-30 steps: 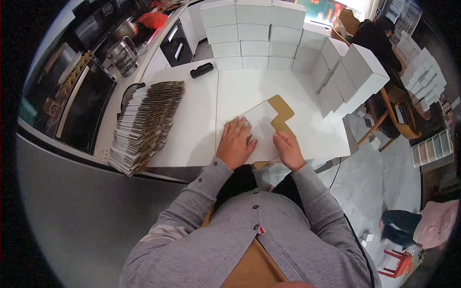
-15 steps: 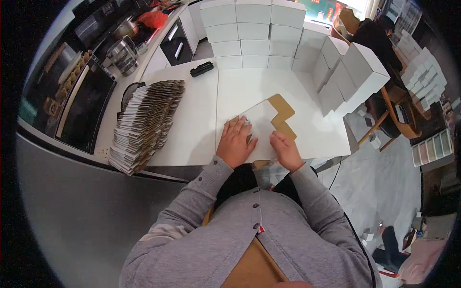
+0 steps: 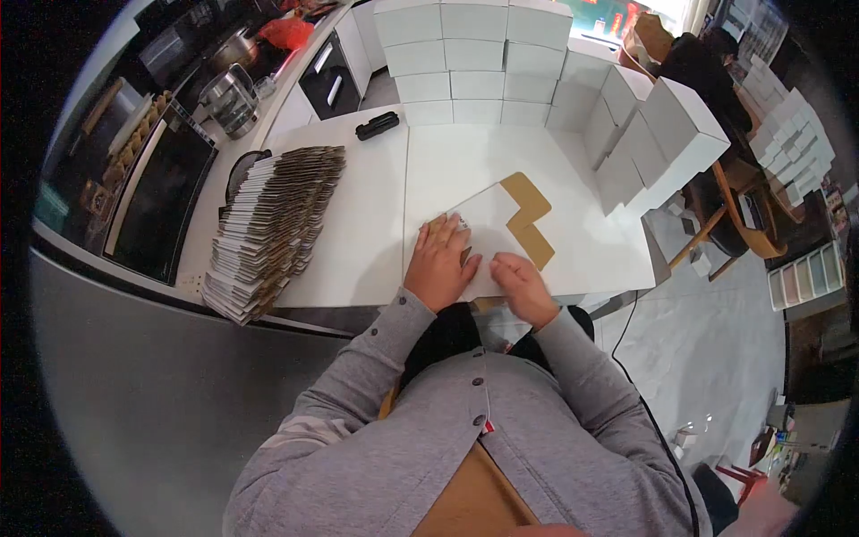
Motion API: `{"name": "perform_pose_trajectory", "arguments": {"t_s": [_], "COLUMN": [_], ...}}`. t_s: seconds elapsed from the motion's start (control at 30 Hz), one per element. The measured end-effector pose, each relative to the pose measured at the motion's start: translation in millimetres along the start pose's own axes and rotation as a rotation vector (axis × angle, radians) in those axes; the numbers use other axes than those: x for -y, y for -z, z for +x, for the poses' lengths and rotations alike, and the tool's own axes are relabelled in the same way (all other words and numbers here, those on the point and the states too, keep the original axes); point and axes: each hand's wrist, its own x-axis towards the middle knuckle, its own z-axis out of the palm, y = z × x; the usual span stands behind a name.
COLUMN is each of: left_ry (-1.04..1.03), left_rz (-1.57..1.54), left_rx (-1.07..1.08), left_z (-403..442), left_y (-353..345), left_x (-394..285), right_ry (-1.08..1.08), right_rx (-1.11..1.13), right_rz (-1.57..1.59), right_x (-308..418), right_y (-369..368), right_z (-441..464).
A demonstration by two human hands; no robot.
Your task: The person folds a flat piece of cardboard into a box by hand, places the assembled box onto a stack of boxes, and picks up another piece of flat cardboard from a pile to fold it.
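Observation:
A flat, unassembled cardboard box (image 3: 495, 211), white with brown flaps on its right side, lies on the white table in front of me. My left hand (image 3: 438, 259) rests flat on its left part, fingers stretched out and slightly spread, covering some of it. At the box's near edge, my right hand (image 3: 522, 288) is curled into a fist against the white surface. No object shows in that fist, though the inside of the palm is hidden.
A thick row of folded flat boxes (image 3: 273, 233) leans at the table's left. Stacked white boxes (image 3: 474, 58) wall the back, and more boxes (image 3: 658, 148) stand at the right edge. A black object (image 3: 377, 125) lies behind. A person (image 3: 702, 76) sits beyond.
My right fist has slid a little left and toward me along the flat box, closer to my left hand. My left hand has stayed in place.

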Motion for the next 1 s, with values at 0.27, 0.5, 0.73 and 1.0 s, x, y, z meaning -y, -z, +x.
{"name": "perform_pose_trajectory", "arguments": {"t_s": [0.27, 0.5, 0.73, 1.0], "left_ry": [-0.006, -0.035, 0.001, -0.033], "left_rz": [0.008, -0.003, -0.021, -0.006], "left_rx": [-0.005, -0.033, -0.003, -0.044], "left_z": [1, 0, 0, -3], "left_y": [0, 2, -2, -3], "left_x": [0, 1, 2, 4], "right_ry": [-0.044, 0.073, -0.04, -0.02], "right_rx": [-0.104, 0.107, -0.069, 0.066], "right_rz": [-0.063, -0.094, -0.047, 0.017], "right_x": [-10, 17, 6, 16], "right_y": [21, -25, 5, -26], "right_z": [7, -7, 4, -8]}}
